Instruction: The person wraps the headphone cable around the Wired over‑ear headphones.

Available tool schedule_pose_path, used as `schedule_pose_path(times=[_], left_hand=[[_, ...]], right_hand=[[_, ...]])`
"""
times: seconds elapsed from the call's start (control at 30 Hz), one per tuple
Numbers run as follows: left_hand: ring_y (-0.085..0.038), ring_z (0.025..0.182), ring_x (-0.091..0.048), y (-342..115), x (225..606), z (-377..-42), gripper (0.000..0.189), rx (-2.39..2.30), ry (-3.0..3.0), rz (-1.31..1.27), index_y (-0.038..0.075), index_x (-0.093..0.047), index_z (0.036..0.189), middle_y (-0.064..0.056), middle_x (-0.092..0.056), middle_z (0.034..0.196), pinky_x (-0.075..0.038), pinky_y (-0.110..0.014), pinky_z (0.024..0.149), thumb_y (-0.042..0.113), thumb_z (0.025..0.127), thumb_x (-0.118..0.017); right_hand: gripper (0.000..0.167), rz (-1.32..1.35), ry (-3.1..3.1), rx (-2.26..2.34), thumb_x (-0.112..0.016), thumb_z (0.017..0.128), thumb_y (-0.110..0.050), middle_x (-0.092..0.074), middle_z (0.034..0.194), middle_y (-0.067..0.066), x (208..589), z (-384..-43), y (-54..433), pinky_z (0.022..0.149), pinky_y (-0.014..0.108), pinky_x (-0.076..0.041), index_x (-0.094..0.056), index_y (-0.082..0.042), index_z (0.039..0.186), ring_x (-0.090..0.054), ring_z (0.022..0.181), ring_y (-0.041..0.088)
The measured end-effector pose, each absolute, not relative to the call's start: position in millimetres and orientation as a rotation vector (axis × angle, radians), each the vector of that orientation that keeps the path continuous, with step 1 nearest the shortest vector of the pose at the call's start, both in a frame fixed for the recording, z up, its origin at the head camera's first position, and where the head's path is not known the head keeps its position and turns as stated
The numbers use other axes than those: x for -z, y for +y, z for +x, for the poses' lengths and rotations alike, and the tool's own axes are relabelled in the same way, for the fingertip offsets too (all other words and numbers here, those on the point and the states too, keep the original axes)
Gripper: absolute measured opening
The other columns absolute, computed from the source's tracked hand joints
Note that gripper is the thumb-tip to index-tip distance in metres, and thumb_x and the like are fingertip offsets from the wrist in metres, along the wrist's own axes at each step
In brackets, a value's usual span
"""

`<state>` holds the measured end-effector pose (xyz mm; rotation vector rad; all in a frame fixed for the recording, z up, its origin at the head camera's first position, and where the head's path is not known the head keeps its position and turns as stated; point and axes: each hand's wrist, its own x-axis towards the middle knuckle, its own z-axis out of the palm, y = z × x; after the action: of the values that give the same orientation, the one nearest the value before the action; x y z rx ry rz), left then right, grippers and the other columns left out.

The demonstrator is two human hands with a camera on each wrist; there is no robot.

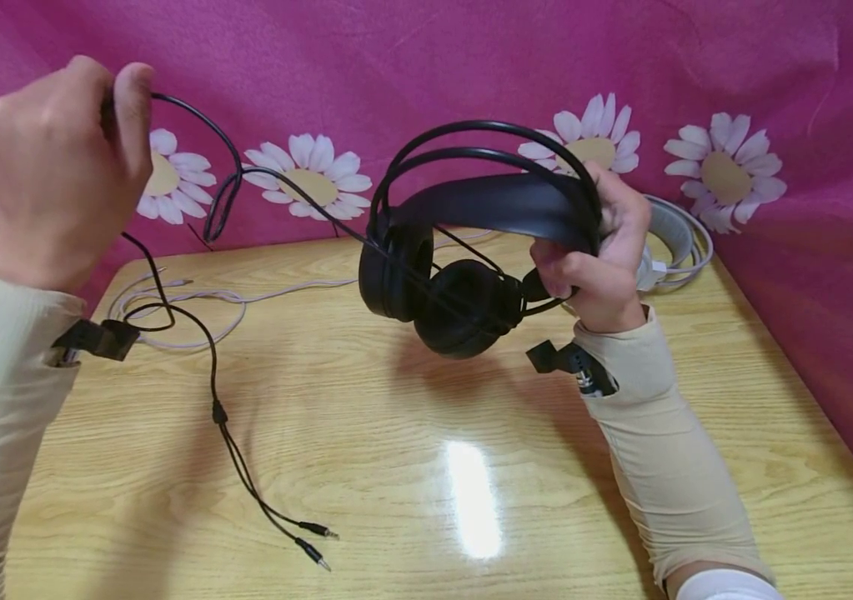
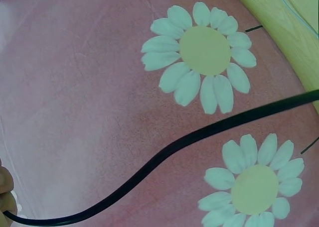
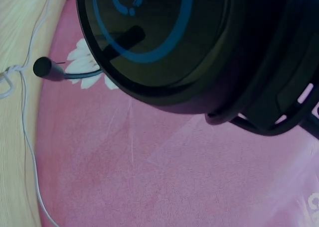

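My right hand [image 1: 609,250] grips a black headset [image 1: 501,204] by one side of its headband, holding it above the table with the earcups hanging down. A microphone [image 3: 47,68] on a thin boom sticks out beside the near earcup [image 3: 149,48] in the right wrist view. Raised at the upper left, my left hand [image 1: 58,167] holds the headset's black cable [image 1: 204,121] in curled fingers. From that hand the cable drops to the table, then splits into two branches ending in jack plugs [image 1: 313,552]. Only fingertips [image 2: 6,187] of the left hand show in its wrist view.
A white headset [image 1: 677,237] with a coiled cord lies behind my right hand. Its thin white cable [image 1: 298,287] runs left into loops under the black cable. Pink daisy-print cloth [image 1: 426,58] stands behind and right of the wooden table [image 1: 366,442].
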<state>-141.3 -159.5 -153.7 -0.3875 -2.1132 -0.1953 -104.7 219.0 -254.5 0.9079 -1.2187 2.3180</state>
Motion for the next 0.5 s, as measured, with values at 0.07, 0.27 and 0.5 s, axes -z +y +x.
schedule_pose_path(times=[0.07,0.27,0.5], left_hand=[[-0.051,0.056,-0.052,-161,154,-143,0.054,0.198,-2.114,-0.383,-0.010,-0.058,0.080,-0.031,-0.057,0.066,-0.017,-0.044,0.053,0.035,0.109,-0.047],[-0.051,0.056,-0.052,-164,155,-149,0.055,0.211,-2.115,-0.354,-0.010,-0.058,0.079,-0.032,-0.056,0.066,-0.017,-0.043,0.053,0.035,0.109,-0.045],[-0.055,0.061,-0.054,-168,158,-155,0.056,0.233,-2.114,-0.329,-0.011,-0.059,0.081,-0.034,-0.059,0.070,-0.017,-0.046,0.053,0.035,0.109,-0.044]], right_hand=[[0.042,0.931,-1.190,-2.347,-0.039,0.061,0.014,-0.060,0.057,0.010,254,-104,220,0.030,0.026,-0.025,-0.058,0.005,0.097,-0.031,0.032,0.016],[0.052,1.014,-1.072,-2.441,-0.034,0.059,0.015,-0.058,0.057,0.012,253,-102,221,0.031,0.026,-0.024,-0.060,0.009,0.105,-0.028,0.032,0.017],[0.069,1.087,-0.985,-2.541,-0.029,0.056,0.017,-0.052,0.053,0.011,248,-97,220,0.032,0.026,-0.022,-0.063,0.009,0.115,-0.026,0.033,0.017]])
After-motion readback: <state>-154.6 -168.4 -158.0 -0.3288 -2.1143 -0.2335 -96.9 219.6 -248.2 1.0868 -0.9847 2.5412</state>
